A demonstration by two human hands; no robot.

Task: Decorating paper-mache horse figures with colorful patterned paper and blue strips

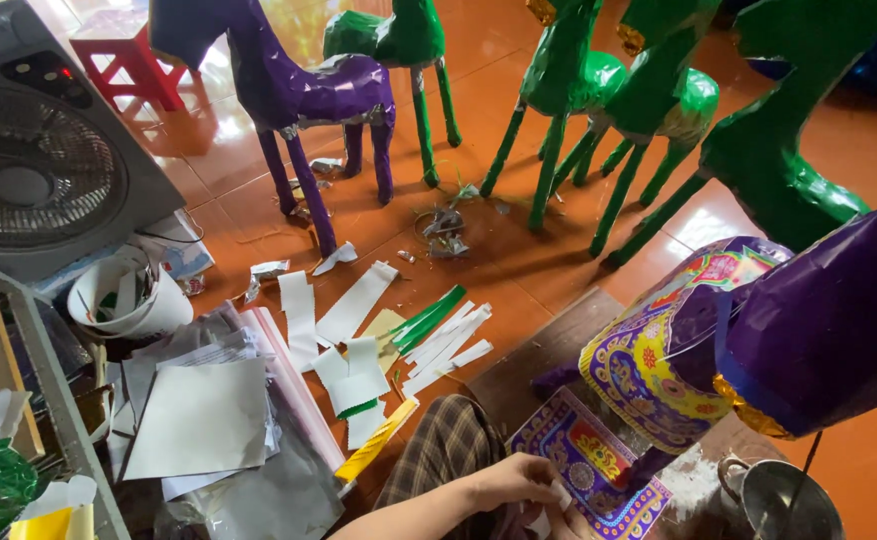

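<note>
My left hand [518, 482] reaches in from the bottom edge over my plaid-trousered knee [445, 445] and pinches a small white paper strip [559, 494]. The strip lies at the edge of a purple and yellow patterned paper sheet [590, 462] on a wooden board [538, 352]. Only a sliver of my right hand [570, 526] shows at the bottom edge under the strip. Just to the right stands a big purple paper horse [818, 320], its chest wrapped in the same patterned paper [648, 370].
Green paper horses [658, 100] and a purple one [308, 90] stand on the orange tiled floor. White and green paper strips [398, 335], silver sheets [203, 415], a white bucket [123, 300], a grey fan [28, 170], a red stool [123, 50] and a metal pot [778, 500] surround me.
</note>
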